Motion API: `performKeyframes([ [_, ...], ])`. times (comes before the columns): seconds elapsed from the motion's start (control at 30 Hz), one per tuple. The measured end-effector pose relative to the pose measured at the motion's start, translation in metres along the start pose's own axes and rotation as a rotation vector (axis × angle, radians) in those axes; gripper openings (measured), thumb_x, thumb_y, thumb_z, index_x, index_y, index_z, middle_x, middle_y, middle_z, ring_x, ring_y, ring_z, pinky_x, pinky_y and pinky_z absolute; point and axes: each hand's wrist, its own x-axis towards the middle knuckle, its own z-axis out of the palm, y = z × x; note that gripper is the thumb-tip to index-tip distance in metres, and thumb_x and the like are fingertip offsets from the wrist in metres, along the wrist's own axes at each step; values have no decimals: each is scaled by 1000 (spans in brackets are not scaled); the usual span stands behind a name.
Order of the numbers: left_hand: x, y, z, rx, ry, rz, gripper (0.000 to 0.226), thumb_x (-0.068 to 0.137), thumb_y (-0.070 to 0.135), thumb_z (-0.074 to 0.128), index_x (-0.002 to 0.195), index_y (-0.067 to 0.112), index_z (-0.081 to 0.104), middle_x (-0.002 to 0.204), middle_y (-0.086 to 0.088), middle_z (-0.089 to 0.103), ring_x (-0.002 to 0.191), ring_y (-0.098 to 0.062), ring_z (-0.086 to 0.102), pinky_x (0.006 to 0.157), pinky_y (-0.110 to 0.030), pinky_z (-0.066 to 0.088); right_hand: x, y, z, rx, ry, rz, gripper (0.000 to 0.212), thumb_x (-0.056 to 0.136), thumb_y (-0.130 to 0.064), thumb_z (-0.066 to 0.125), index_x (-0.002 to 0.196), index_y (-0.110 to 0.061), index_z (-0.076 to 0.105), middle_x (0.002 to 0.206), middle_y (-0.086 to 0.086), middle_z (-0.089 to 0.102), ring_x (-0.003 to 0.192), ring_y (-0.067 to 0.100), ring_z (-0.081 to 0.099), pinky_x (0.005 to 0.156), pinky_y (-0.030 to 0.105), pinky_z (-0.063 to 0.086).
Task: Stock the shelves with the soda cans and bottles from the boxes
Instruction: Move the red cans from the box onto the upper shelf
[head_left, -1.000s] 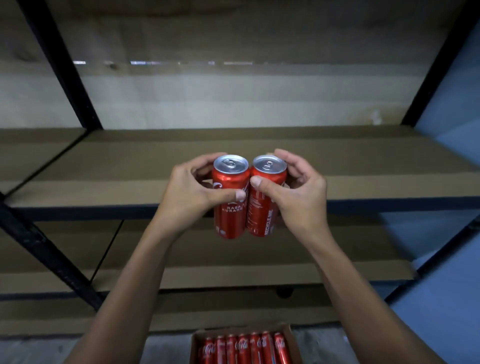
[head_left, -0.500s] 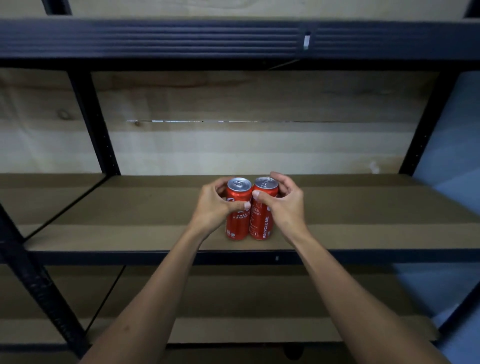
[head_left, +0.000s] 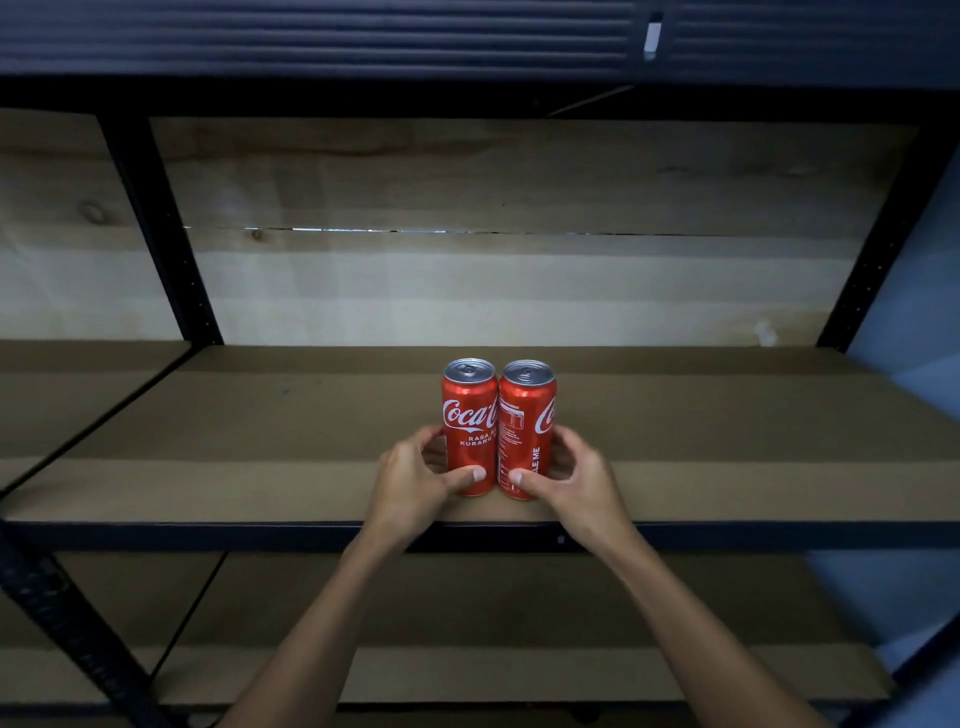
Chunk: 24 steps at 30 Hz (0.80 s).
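Observation:
Two tall red Coca-Cola cans stand upright and touching, side by side, on the brown shelf board (head_left: 260, 436) near its front edge. My left hand (head_left: 415, 480) grips the base of the left can (head_left: 469, 415), thumb across its front and fingers curled behind. My right hand (head_left: 574, 480) grips the base of the right can (head_left: 525, 415) the same way. Both silver tops face up with tabs visible.
A black metal rack frames the shelf: an upright post (head_left: 156, 228) at left, another (head_left: 878, 249) at right, a dark beam (head_left: 363, 41) overhead. A lower shelf board (head_left: 467, 613) lies beneath. A pale wooden wall backs the rack.
Both hands carried the two cans up and forward, and the cans now stand on the shelf. My hands have slid down from the can tops to their bases. The box of cans has left view.

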Motion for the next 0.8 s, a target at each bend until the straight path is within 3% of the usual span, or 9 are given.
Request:
performKeyframes([
  [0.07, 13, 1, 2, 29, 15, -3, 68, 62, 26, 92, 122, 14, 64, 103, 3, 73, 88, -6, 70, 87, -32, 57, 14, 3, 1, -63, 39, 3, 71, 70, -27, 88, 132, -25, 54, 120, -7, 62, 106, 5, 63, 92, 30, 54],
  [0.17, 41, -2, 9, 34, 24, -8, 64, 65, 22, 90, 122, 16, 63, 104, 2, 72, 89, -9, 69, 89, -30, 56, 44, 5, 3, -84, 69, -3, 67, 68, -21, 89, 128, -21, 60, 113, -5, 69, 99, 6, 66, 90, 29, 55],
  [0.3, 91, -16, 26, -75, 36, -75, 60, 72, 14, 85, 125, 11, 57, 115, -5, 68, 101, -18, 66, 96, -42, 52, 96, 13, 14, -5, 104, 8, 56, 71, -3, 84, 117, -21, 58, 98, -10, 66, 88, -1, 64, 69, 7, 50],
  [0.4, 131, -26, 37, -34, 57, -21, 58, 77, 13, 81, 129, 10, 55, 118, -5, 66, 106, -19, 64, 98, -42, 51, 134, 21, 19, -8, 148, -31, 55, 72, -3, 83, 118, -17, 57, 95, -14, 62, 78, -11, 59, 64, 3, 45],
  [0.5, 163, -31, 46, 2, 36, 15, 54, 83, 12, 74, 133, 11, 53, 124, -5, 65, 110, -18, 63, 100, -37, 48, 167, 31, 23, -21, 198, -41, 56, 73, -3, 83, 123, -10, 58, 102, -7, 66, 78, -10, 59, 67, 5, 46],
  [0.57, 183, -32, 50, 97, 55, 50, 51, 85, 13, 72, 131, 8, 54, 126, -9, 65, 114, -24, 62, 100, -34, 46, 187, 35, 25, -37, 236, -41, 57, 74, -3, 82, 125, -5, 58, 110, 3, 68, 80, -1, 61, 73, 10, 47],
  [0.67, 206, -33, 55, 227, 60, 69, 48, 89, 15, 68, 132, 4, 51, 130, -13, 62, 120, -29, 58, 99, -33, 43, 213, 40, 27, -92, 258, -48, 52, 77, -11, 82, 124, -5, 60, 117, 9, 69, 89, 10, 62, 83, 23, 47],
  [0.8, 229, -41, 64, 219, 81, 56, 45, 91, 15, 65, 131, 3, 47, 132, -15, 60, 120, -32, 57, 100, -37, 44, 239, 47, 32, -122, 277, -54, 50, 82, -16, 78, 127, -7, 59, 122, 9, 67, 108, 21, 65, 90, 25, 46],
])
